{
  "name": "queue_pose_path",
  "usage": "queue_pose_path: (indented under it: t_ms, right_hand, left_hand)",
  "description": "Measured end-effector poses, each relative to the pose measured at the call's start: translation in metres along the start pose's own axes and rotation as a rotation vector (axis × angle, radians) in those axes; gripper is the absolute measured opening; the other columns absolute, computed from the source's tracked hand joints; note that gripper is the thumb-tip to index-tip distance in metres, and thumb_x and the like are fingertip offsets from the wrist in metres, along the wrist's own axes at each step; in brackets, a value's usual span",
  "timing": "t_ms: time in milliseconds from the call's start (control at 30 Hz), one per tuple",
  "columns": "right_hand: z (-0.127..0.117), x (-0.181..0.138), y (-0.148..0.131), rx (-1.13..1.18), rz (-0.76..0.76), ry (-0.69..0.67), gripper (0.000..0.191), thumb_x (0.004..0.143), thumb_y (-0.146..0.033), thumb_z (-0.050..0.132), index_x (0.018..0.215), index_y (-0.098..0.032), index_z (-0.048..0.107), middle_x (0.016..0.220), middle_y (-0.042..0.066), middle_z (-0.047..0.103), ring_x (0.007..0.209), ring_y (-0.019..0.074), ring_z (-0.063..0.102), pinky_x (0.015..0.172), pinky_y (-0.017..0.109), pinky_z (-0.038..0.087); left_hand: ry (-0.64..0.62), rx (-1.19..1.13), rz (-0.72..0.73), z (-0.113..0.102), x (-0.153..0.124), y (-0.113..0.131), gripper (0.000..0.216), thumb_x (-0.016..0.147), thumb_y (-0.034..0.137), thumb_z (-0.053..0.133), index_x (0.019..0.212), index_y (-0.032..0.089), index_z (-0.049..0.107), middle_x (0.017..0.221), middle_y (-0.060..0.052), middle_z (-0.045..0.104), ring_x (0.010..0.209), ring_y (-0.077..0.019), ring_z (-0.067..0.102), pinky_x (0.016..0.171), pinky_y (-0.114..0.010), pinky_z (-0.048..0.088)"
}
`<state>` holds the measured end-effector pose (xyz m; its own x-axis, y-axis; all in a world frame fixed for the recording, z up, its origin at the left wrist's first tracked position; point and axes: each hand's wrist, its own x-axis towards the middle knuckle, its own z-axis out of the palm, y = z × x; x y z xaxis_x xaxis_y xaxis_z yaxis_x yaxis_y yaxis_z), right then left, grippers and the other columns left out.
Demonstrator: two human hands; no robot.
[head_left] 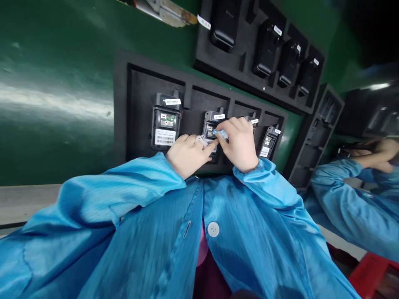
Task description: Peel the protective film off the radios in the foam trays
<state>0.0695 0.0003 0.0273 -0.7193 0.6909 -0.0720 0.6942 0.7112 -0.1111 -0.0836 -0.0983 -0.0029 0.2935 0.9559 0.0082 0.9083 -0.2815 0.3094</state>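
Note:
My left hand [190, 154] and my right hand [240, 143] meet over the second black handheld device [215, 116] in the foam tray [121, 108]. Its back compartment is uncovered, showing metal card slots. Between the right thumb and fingers is a small blue-and-white piece [222, 133], pinched just above the slots; its kind is unclear. A white slip [202, 140] sticks out between the curled left fingers, and the left thumb reaches toward the right fingertips. To the left lies another opened device [166, 120] with a barcode label. My hands hide the second device's lower part.
Right of my hands lie another partly hidden device [253, 121] and an opened one [268, 141]. A second foam tray [202, 54] behind holds several black devices. Another tray [314, 137] stands at right, beside a co-worker's blue sleeve [352, 199]. A red crate [369, 270] sits lower right.

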Motion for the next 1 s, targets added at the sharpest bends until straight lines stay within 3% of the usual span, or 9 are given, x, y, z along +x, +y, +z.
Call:
queue_pose_path:
  t_ms: [100, 300, 400, 767, 1000]
  right_hand:
    - [0.0, 0.005, -0.004, -0.115, -0.078, -0.049, 0.012, 0.092, -0.022, 0.05, 0.093, -0.019, 0.062, 0.09, 0.006, 0.062, 0.089, 0.0245, 0.048, 0.078, 0.037, 0.032]
    - [-0.003, 0.014, -0.011, -0.138, -0.15, -0.082, 0.016, 0.092, -0.017, 0.046, 0.092, -0.018, 0.062, 0.091, 0.008, 0.063, 0.088, 0.0247, 0.047, 0.078, 0.038, 0.033]
    - [-0.006, 0.016, -0.01, -0.187, -0.16, -0.127, 0.015, 0.089, -0.014, 0.047, 0.09, -0.017, 0.062, 0.088, 0.009, 0.062, 0.086, 0.0253, 0.046, 0.076, 0.039, 0.031]
    - [-0.003, 0.015, -0.006, -0.189, -0.21, -0.114, 0.016, 0.085, -0.01, 0.047, 0.09, -0.017, 0.06, 0.089, 0.009, 0.061, 0.089, 0.0256, 0.045, 0.078, 0.038, 0.032]
    - [-0.001, 0.014, -0.006, -0.227, -0.219, -0.085, 0.014, 0.085, -0.012, 0.047, 0.088, -0.018, 0.059, 0.088, 0.008, 0.06, 0.087, 0.0255, 0.046, 0.077, 0.037, 0.033]
  left_hand:
    - [-0.016, -0.029, -0.025, 0.002, 0.003, 0.003, 0.052, 0.086, 0.037, 0.068, 0.135, 0.021, 0.058, 0.082, -0.011, 0.069, 0.086, -0.027, 0.064, 0.072, -0.036, 0.044]
    - [0.041, -0.054, -0.031, 0.008, 0.003, 0.007, 0.03, 0.091, 0.029, 0.06, 0.116, 0.015, 0.069, 0.077, -0.011, 0.069, 0.078, -0.0256, 0.064, 0.067, -0.036, 0.04]
    - [0.068, -0.041, -0.038, 0.008, 0.004, 0.011, 0.034, 0.095, 0.02, 0.05, 0.124, 0.014, 0.066, 0.069, -0.01, 0.067, 0.074, -0.025, 0.063, 0.064, -0.036, 0.036]
    - [0.155, -0.045, -0.042, 0.01, 0.009, 0.024, 0.034, 0.093, 0.004, 0.039, 0.091, 0.006, 0.074, 0.058, -0.012, 0.062, 0.064, -0.0222, 0.059, 0.057, -0.035, 0.021]
    - [0.104, -0.098, -0.075, 0.006, 0.012, 0.025, 0.037, 0.095, 0.006, 0.036, 0.089, 0.006, 0.073, 0.057, -0.012, 0.061, 0.063, -0.0214, 0.059, 0.057, -0.035, 0.019]
